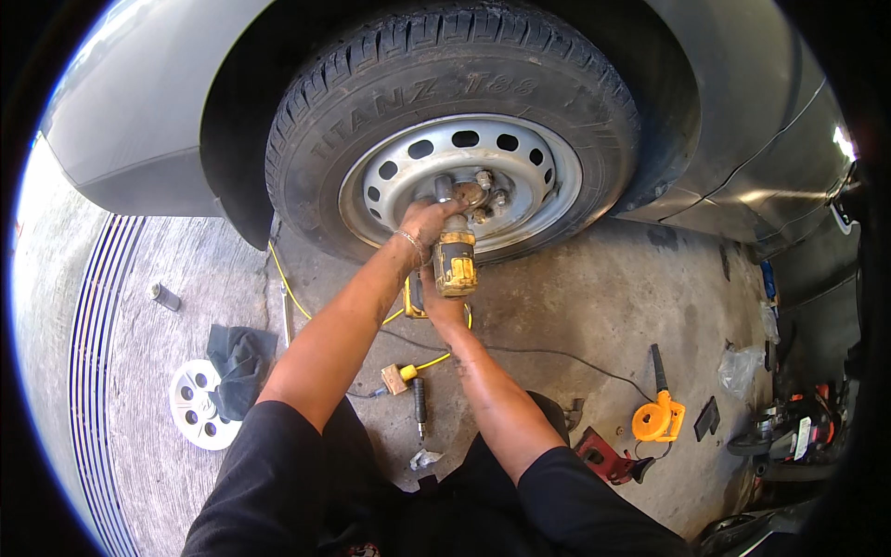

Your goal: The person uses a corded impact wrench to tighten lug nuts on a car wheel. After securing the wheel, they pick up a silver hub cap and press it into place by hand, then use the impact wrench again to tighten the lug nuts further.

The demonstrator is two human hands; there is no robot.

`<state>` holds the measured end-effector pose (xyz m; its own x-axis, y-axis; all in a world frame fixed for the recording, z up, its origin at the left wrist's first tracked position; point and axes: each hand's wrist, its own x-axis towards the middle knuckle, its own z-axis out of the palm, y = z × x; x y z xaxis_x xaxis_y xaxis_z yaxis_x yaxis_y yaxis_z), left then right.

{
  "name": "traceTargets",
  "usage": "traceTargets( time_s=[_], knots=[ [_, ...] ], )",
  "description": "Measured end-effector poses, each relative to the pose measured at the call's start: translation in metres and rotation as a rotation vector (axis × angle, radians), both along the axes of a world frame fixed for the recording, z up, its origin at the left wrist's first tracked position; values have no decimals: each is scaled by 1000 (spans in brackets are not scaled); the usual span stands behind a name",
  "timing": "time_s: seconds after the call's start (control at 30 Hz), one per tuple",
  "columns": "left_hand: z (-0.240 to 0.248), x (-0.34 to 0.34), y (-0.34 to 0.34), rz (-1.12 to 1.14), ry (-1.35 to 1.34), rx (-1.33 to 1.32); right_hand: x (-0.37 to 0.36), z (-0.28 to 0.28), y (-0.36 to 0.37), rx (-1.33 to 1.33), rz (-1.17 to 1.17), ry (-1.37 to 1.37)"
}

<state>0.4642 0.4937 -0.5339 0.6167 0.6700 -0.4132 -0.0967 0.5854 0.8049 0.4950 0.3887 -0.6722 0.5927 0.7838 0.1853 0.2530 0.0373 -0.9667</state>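
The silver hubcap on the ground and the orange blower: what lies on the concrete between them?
In the head view, between the hubcap and the orange blower lie a dark cloth, a yellow hose with its fitting, a small air tool and the person's legs.

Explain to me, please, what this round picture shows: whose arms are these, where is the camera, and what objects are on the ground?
The camera sits on a person's head and looks down, so the two bare arms coming from the lower edge are that person's own. The wide lens bends the edges into a round view. In front is a car wheel with a grey steel rim. The left hand rests on top of a worn yellow power wrench; the right hand grips it from below. The tool's tip is pressed against the nuts at the wheel's centre. On the concrete ground lie a silver hubcap partly under a dark cloth, a yellow hose, an orange blower and a red tool.
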Motion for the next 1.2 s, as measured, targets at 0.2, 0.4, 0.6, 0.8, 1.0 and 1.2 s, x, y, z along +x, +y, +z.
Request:
traceTargets(
  time_s=[0.2,0.4,0.6,0.8,1.0,1.2],
  knots=[
    [4,-1,-4,18,-38,-8,1,-2,3,-38,-79,-183],
    [2,0,-3,35,-19,0,2,-13,3,48,-31,-44],
    [-1,1,-2,55,-43,6,-2,-14,8,34,-66,-134],
    [1,-3,-3,-5,-23,48,-2,-7,-6,9,-78,-107],
    [-4,1,7,33,-269,-113,0,1,-13,124,-98,-130],
    [-10,16,4,65,-242,-213,5,18,-41,40,-72,-3]
  ],
)
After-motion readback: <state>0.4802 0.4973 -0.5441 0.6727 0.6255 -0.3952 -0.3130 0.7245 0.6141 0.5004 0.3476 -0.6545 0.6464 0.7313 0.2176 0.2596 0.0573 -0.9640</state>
